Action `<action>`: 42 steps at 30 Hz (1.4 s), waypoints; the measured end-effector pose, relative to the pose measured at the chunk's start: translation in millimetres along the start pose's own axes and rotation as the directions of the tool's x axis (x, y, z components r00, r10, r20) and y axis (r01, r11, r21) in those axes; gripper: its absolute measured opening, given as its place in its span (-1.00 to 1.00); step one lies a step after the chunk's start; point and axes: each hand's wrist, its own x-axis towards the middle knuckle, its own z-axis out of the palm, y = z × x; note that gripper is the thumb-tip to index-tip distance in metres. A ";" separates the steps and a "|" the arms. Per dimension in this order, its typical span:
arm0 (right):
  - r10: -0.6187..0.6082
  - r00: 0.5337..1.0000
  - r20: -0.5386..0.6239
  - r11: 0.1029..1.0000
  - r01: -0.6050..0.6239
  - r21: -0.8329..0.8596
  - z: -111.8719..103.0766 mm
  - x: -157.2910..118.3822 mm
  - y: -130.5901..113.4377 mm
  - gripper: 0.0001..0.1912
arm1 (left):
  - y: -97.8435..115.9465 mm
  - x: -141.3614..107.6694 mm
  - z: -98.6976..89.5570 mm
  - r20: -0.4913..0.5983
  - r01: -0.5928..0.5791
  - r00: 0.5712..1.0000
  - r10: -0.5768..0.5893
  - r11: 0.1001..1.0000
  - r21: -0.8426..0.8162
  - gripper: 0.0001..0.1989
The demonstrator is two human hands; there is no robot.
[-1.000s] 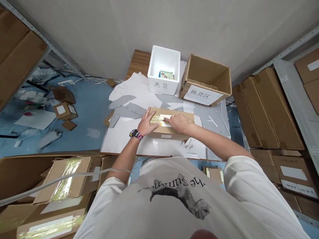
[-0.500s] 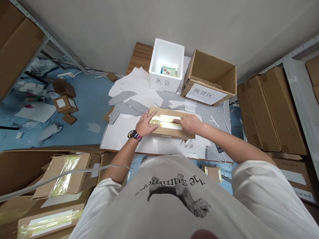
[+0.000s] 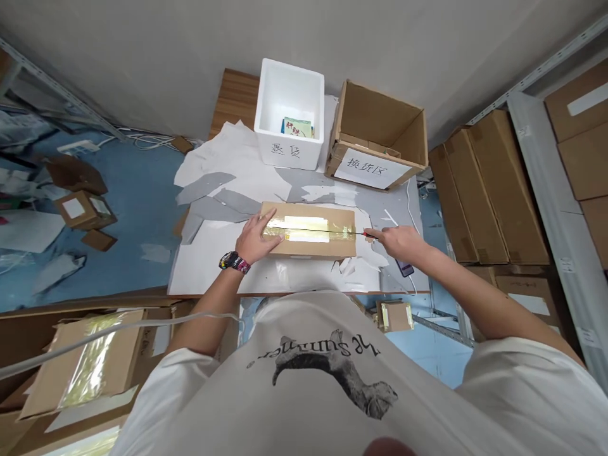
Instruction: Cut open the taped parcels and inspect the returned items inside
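Observation:
A long taped cardboard box [image 3: 327, 247] lies on the paper-covered table in front of me. Shiny yellowish tape and a white label cover its top, and a thin dark line runs lengthwise through them. My left hand [image 3: 254, 239], a patterned watch at its wrist, rests on the box's left end with thumb and fingers spread. Just past the right end, my right hand [image 3: 399, 243] is closed around a small red-and-black knife [image 3: 367, 235], its tip pointing at the box. Most of the knife's handle is hidden in the fingers.
Behind the box stand a white foam bin [image 3: 289, 149] with booklets inside and an open carton [image 3: 375, 171], both with handwritten labels. A phone [image 3: 405, 268] lies by my right wrist. Taped boxes [image 3: 90, 354] are stacked at lower left; tall cartons [image 3: 484, 190] line the right.
My right hand has drawn the knife rightward along the box top, from its middle to beyond the right end. My left hand stays on the left end. The camera view has shifted.

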 end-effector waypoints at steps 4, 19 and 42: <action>0.006 1.000 -0.010 1.000 -0.005 0.006 0.0 -0.4 -3.4 -0.20 | -0.4 0.3 -1.3 0.011 0.007 1.000 -0.007 1.000 -0.005 -0.03; -0.068 0.995 -0.073 0.998 0.069 0.008 52.4 -1.5 29.7 -0.21 | 2.7 -4.2 -4.5 0.023 0.032 0.999 -0.033 0.998 0.053 -0.02; 0.338 0.930 -0.142 0.905 -0.280 0.321 133.3 -69.3 13.4 -0.26 | 110.7 34.9 17.3 0.026 -0.209 0.977 0.210 0.943 0.258 -0.12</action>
